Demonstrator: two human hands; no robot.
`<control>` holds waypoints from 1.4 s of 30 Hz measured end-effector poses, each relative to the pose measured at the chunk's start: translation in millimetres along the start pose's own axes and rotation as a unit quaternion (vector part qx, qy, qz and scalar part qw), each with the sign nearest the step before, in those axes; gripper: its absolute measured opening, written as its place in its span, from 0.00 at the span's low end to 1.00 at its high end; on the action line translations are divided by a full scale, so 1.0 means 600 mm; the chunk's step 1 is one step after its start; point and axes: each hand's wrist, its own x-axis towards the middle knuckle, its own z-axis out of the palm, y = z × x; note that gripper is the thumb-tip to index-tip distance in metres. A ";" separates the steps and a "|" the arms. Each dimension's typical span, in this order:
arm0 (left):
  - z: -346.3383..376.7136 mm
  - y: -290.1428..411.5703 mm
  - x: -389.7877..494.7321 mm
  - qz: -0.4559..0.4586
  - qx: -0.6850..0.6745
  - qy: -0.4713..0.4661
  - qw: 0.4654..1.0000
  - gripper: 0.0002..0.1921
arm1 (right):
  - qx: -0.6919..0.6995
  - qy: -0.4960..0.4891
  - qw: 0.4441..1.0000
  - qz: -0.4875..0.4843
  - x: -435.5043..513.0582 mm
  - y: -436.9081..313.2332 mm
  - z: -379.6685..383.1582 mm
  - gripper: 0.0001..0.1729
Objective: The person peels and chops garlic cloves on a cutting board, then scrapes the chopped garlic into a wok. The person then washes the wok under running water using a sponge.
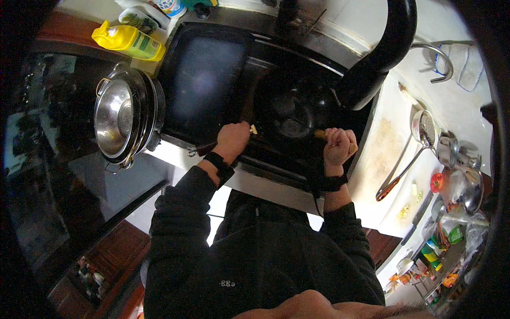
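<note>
My left hand [234, 138] is closed around a dark reddish handle [207, 148] with a small metal ring at its end. A small pale piece [254, 129] shows beside its fingers. To the right, my right hand [338, 145] grips a light-brown wooden handle [320, 134], which shows on both sides of the fist. Between the hands lies a round black wok [294, 111], its inside dark and shiny. Its join with either handle is too dark to see. The wok sits over a black sink or hob recess [271, 157], low in front of me.
Stacked metal pans [119, 113] stand at left, below a yellow bottle [129, 42]. A thick black duct or pipe [382, 60] reaches down at upper right. On the right counter are a skimmer [402, 171], a cutting board [398, 205] with chopped bits and a red tomato-like item [437, 182].
</note>
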 end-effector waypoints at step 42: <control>-0.353 0.116 0.379 0.171 -0.140 -0.008 0.975 0.25 | -0.120 0.016 0.984 0.131 -0.026 -0.122 -0.083 0.17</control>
